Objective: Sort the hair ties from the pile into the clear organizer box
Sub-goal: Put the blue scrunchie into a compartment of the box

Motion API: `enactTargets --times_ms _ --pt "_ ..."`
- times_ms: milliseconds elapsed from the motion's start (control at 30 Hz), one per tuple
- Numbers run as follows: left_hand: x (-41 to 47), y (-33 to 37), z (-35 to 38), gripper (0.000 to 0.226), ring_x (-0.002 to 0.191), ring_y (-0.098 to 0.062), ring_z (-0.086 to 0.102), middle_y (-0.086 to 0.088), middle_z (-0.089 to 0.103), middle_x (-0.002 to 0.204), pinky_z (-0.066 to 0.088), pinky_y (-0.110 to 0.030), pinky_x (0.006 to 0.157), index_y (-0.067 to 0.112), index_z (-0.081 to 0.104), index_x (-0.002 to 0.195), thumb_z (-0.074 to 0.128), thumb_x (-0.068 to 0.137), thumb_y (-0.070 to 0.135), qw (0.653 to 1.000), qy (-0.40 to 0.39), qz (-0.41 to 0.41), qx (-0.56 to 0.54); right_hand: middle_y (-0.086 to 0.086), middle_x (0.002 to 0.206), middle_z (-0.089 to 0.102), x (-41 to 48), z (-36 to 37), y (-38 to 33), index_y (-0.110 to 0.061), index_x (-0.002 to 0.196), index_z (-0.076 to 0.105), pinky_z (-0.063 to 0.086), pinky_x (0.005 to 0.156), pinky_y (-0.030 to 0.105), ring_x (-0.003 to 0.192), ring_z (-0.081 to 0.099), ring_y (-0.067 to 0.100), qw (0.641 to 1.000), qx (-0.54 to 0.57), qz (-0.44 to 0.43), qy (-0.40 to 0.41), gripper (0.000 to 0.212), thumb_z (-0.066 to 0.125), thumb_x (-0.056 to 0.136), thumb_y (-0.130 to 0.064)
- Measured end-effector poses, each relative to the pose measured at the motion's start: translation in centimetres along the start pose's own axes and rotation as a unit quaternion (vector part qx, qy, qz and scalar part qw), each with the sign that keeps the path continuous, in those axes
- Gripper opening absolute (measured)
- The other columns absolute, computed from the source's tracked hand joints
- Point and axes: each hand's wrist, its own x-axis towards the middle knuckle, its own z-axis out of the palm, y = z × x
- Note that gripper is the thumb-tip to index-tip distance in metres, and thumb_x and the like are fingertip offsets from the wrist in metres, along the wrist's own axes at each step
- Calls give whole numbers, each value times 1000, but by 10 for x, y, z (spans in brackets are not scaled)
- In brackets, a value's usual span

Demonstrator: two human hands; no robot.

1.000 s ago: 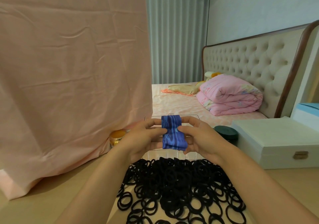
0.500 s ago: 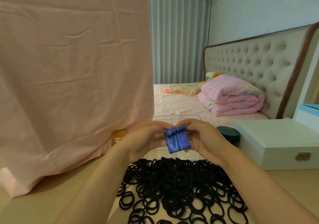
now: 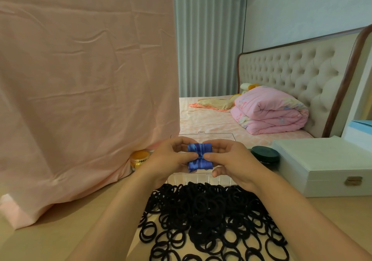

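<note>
At frame centre, a blue patterned fabric band point(image 3: 199, 158) is pinched by the left hand point(image 3: 171, 158) and right hand point(image 3: 231, 160) above the clear organizer box point(image 3: 201, 177); if released carelessly, it may be dropped among the black hair ties point(image 3: 209, 218) below.

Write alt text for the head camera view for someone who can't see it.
Both hands, left hand and right hand, pinch a blue patterned fabric piece above a clear organizer box. A pile of black hair ties lies nearer on the table.

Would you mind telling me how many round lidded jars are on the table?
2: a yellow jar left of the left hand, against the pink cloth, and a dark green jar right of the right hand. Others may be hidden.
</note>
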Motion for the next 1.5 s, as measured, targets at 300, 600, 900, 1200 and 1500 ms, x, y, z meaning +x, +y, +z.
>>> enactTargets --times_ms 300,600,900,1200,1500 --pt "3 -5 -3 29 92 -22 72 -12 75 101 60 -29 81 7 77 92 60 88 -16 995 -27 -18 -99 16 97 74 1 -2 0 -3 90 75 61 67 33 84 74 25 996 88 7 -11 20 59 95 7" --pt "-3 1 -9 22 111 -26 70 -12 73 117 54 -39 100 5 72 114 65 93 7 996 -90 -10 -10 19 108 73 2 6 3 -3 104 73 61 74 32 91 74 28 999 7 -17 44 25 66 87 14" --pt "-3 2 -31 32 90 -16 74 -12 71 111 59 -23 76 13 68 111 69 86 -8 998 13 55 -22 21 114 74 9 33 5 2 120 68 61 77 34 104 72 32 990 126 45 41 29 68 93 -8" --pt "14 -31 -71 16 90 -9 63 5 68 106 53 -20 71 26 64 108 67 93 23 969 132 48 201 20 92 75 65 72 -8 -2 105 70 61 57 30 64 71 21 972 -212 34 92 14 69 94 -12" --pt "28 -78 -77 23 102 -9 62 10 65 109 49 -25 87 32 64 106 60 93 14 949 102 55 293 20 62 67 101 104 -7 7 78 63 63 64 39 45 63 23 838 -530 129 14 20 69 89 -8"
